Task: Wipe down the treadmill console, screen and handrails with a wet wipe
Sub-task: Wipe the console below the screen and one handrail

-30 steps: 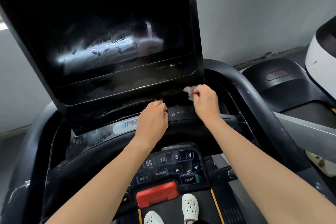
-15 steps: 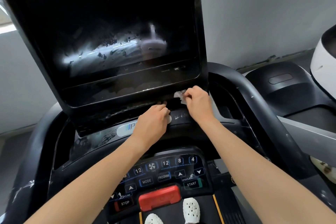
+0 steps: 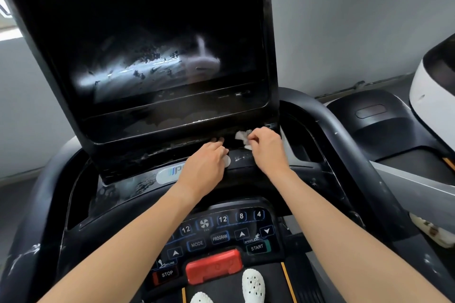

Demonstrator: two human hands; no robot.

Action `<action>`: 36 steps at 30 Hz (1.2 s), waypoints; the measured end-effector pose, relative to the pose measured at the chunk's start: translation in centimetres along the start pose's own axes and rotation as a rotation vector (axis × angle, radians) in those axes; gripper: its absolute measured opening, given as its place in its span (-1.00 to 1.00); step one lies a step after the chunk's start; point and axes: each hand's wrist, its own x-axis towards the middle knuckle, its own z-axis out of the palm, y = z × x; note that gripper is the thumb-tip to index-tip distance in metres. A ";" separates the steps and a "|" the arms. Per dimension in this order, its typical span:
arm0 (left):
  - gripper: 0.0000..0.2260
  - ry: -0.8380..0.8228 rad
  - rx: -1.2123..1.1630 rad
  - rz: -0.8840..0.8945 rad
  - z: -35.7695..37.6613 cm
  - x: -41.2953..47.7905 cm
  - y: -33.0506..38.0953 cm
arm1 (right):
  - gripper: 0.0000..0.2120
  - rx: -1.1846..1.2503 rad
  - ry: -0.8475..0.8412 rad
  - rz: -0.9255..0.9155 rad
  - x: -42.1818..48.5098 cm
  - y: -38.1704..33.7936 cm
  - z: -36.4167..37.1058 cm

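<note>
- Our right grip pinches the wet wipe against the console, under the lower right corner of the screen.
- Light, limp, damp: we judge a bunched hold best.
- Our left grip rests beside it, fingers relaxed.

The person's two forearms are bare along their whole visible length, from the lower edge of the view up to the wrists, and the left hand and right hand are bare as well. On the feet are white moulded clogs with rounded toes and rows of small round holes across the top. The right clog shows most of its toe cap, while only the tip of the left clog shows at the bottom edge.
</note>
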 end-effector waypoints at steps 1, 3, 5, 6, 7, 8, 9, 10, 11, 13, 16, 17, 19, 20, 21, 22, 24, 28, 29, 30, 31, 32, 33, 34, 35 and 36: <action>-0.69 -0.009 -0.010 -0.001 0.0 0.0 -0.1 | -0.89 0.005 0.060 0.066 0.0 0.6 -0.5; -0.67 -0.026 -0.026 -0.010 -0.1 0.0 -0.1 | -0.89 0.014 0.162 0.204 0.0 1.4 -1.1; -0.68 -0.037 -0.027 -0.013 -0.3 0.1 0.0 | -0.90 -0.009 0.206 0.255 -0.1 1.2 -0.8; -0.69 -0.040 -0.026 -0.016 -0.5 0.2 0.2 | -0.90 -0.007 0.204 0.244 -0.1 0.8 -0.5; -0.70 -0.041 -0.023 -0.020 -0.6 0.2 0.4 | -0.89 0.014 0.180 0.209 -0.2 0.3 -0.1; -0.71 -0.042 -0.019 -0.024 -0.8 0.3 0.5 | -0.89 0.041 0.136 0.155 -0.2 -0.3 0.4; -0.72 -0.043 -0.017 -0.028 -0.9 0.4 0.7 | -0.89 0.056 0.079 0.090 -0.3 -0.8 1.0; -0.72 -0.045 -0.017 -0.031 -1.0 0.4 0.7 | -0.89 0.052 0.026 0.027 -0.3 -1.2 1.4; -0.71 -0.049 -0.014 -0.031 -1.2 0.5 0.7 | -0.89 0.030 -0.020 -0.020 -0.3 -1.5 1.6; -0.68 -0.081 -0.008 -0.023 -1.5 0.5 0.7 | -0.89 -0.016 -0.076 -0.059 0.0 -1.6 1.5; -0.64 -0.095 0.010 -0.004 -2.0 0.2 0.5 | -0.89 -0.130 -0.116 -0.080 0.3 -1.1 0.6; -0.64 -0.064 0.026 0.007 -2.0 0.1 0.5 | -0.89 -0.143 -0.099 -0.083 0.3 -1.2 0.2; -0.62 0.007 0.061 0.023 -2.1 -0.3 0.2 | -0.88 -0.094 -0.032 -0.109 0.2 -2.0 -0.4; -0.61 0.029 0.078 0.027 -2.2 -0.4 0.0 | -0.88 -0.056 0.019 -0.140 0.3 -2.8 -0.7; -0.60 0.048 0.098 0.036 -2.4 -0.5 -0.3 | -0.88 -0.025 0.079 -0.182 0.4 -3.6 -1.1; -0.59 0.068 0.118 0.047 -2.6 -0.5 -0.5 | -0.90 -0.008 0.144 -0.227 0.7 -4.5 -1.4; -0.57 0.091 0.148 0.057 -3.1 -0.6 -1.0 | -0.92 -0.011 0.256 -0.296 1.4 -5.8 -2.3; -0.54 0.074 0.177 0.054 -3.6 -1.0 -1.5 | -0.91 -0.078 0.349 -0.230 2.9 -5.2 -2.7; -0.54 0.073 0.174 0.046 -3.6 -1.2 -1.7 | -0.90 -0.073 0.348 -0.180 3.1 -4.8 -2.6; -0.55 0.077 0.166 0.038 -3.7 -1.3 -1.7 | -0.89 -0.057 0.349 -0.145 3.2 -4.5 -2.3; -0.55 0.087 0.159 0.032 -3.8 -1.3 -1.8 | -0.88 -0.037 0.353 -0.134 3.2 -4.5 -2.1; -0.55 0.099 0.156 0.031 -4.0 -1.4 -1.8 | -0.89 -0.016 0.350 -0.143 3.2 -4.9 -1.8; -0.56 0.112 0.158 0.035 -4.1 -1.4 -1.8 | -0.89 0.000 0.336 -0.169 3.1 -5.5 -1.5; -0.56 0.123 0.164 0.045 -4.3 -1.4 -1.8 | -0.89 0.006 0.310 -0.208 3.0 -6.3 -1.1; -0.57 0.131 0.172 0.057 -4.5 -1.3 -1.8 | -0.89 0.002 0.277 -0.250 2.9 -6.9 -0.8; -0.57 0.133 0.181 0.068 -4.5 -1.3 -1.8 | -0.89 -0.011 0.247 -0.288 2.7 -7.5 -0.4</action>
